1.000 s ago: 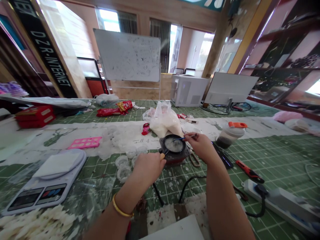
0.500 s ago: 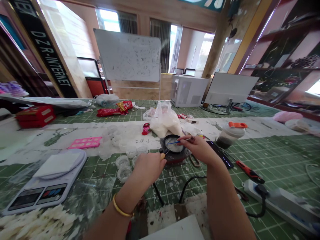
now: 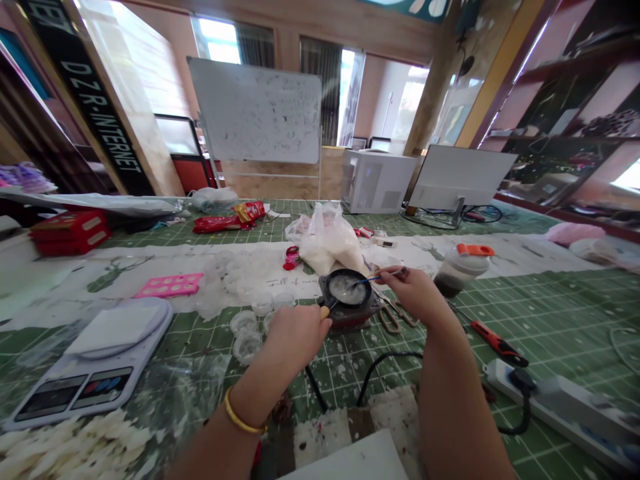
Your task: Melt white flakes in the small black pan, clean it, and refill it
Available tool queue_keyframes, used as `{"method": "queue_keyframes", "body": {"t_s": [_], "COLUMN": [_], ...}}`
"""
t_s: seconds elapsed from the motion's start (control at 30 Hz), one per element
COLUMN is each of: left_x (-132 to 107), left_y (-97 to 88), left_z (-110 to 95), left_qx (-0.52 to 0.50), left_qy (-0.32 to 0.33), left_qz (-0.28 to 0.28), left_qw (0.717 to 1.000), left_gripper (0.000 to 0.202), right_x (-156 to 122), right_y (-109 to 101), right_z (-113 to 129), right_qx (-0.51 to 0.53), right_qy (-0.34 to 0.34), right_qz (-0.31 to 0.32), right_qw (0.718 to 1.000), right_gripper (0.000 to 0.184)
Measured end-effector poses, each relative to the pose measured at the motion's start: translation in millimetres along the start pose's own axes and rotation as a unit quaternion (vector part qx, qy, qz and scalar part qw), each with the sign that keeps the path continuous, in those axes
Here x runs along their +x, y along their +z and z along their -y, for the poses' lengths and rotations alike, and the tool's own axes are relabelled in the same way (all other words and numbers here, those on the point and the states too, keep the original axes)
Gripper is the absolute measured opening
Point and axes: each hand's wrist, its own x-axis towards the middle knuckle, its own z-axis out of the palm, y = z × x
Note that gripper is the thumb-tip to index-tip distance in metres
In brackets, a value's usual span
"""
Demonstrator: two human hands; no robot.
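Right hand (image 3: 416,293) shifted right; blue stirrer (image 3: 373,278) slants left-down into pan (image 3: 349,289).

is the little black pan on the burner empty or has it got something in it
Not empty. The small black pan holds a pale, whitish mass across its bottom; the right hand dips a thin blue stick into it while the left hand grips the handle.

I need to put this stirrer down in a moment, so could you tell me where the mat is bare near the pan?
Bare green mat lies right of the right hand, between the red-handled cutter and the lidded cup. It is crowded left of the pan, by the small clear cups, and behind, by the plastic bag.
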Motion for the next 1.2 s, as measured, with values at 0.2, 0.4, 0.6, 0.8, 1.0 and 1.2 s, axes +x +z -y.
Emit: {"method": "queue_keyframes", "body": {"t_s": [0.2, 0.4, 0.6, 0.8, 1.0, 1.2], "left_x": [-0.5, 0.3, 0.3, -0.8, 0.1, 0.2], "left_y": [-0.1, 0.2, 0.2, -0.9, 0.2, 1.0], "left_z": [0.1, -0.4, -0.4, -1.1, -0.2, -0.1], "left_qx": [-0.007, 0.000, 0.000, -0.005, -0.002, -0.004], "left_qy": [0.000, -0.003, -0.001, -0.001, 0.002, -0.001], "left_qz": [0.006, 0.003, -0.001, 0.003, 0.001, 0.002], "left_qw": [1.000, 1.000, 1.000, 1.000, 1.000, 1.000], "left_gripper": [0.037, 0.037, 0.037, 0.036, 0.037, 0.034], "right_x": [0.9, 1.6, 1.7, 1.0, 0.1, 0.7], "right_y": [4.8, 11.5, 17.8, 21.8, 23.8, 10.1], "right_z": [-0.7, 2.0, 5.2, 7.3, 10.4, 6.0], "right_qx": [0.067, 0.018, 0.031, 0.067, 0.025, -0.019], "right_qy": [-0.043, -0.021, -0.029, -0.050, -0.041, -0.031], "right_qz": [0.104, 0.014, 0.020, 0.095, 0.033, 0.012], "right_qw": [0.991, 1.000, 0.999, 0.992, 0.998, 0.999], "right_gripper": [0.030, 0.027, 0.028, 0.029, 0.029, 0.032]}}
